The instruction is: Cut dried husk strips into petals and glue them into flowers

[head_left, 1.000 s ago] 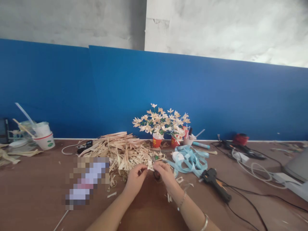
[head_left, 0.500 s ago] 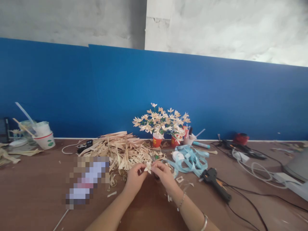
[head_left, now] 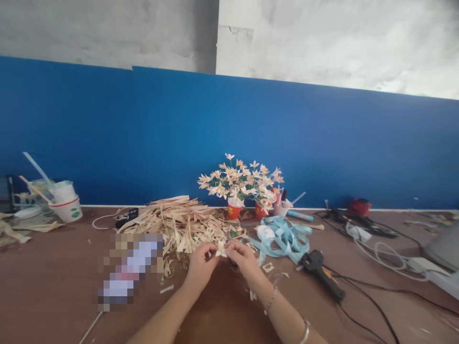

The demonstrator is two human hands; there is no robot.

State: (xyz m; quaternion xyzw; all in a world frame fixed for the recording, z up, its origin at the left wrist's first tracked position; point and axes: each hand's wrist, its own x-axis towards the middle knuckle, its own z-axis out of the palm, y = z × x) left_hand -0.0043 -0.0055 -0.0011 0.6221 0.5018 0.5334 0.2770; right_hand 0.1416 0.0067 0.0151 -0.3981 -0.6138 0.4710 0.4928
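A small cream flower [head_left: 221, 249] with pointed petals is held up between my two hands, in front of a pile of dry husks [head_left: 186, 222]. My left hand [head_left: 202, 265] pinches it from the left with thumb and fingers. From the right, my right hand [head_left: 244, 260] grips its petals, fingertips close to those of the left. Behind the hands, similar cream flowers [head_left: 238, 179] on green stems stand in a red cup [head_left: 234, 210] and a second red cup [head_left: 260, 210]. Light blue ribbon [head_left: 285, 239] lies in loops just beyond my right hand.
A black glue gun [head_left: 321, 274] with a cable lies to the right. A pixelated object [head_left: 131, 272] lies at the left. White cup [head_left: 68, 210] stands far left. Cables and a power strip [head_left: 435, 277] are at the right; a blue partition [head_left: 322, 143] rises behind.
The small flower has turned slightly between my fingertips. Both hands have stayed almost in the same place.
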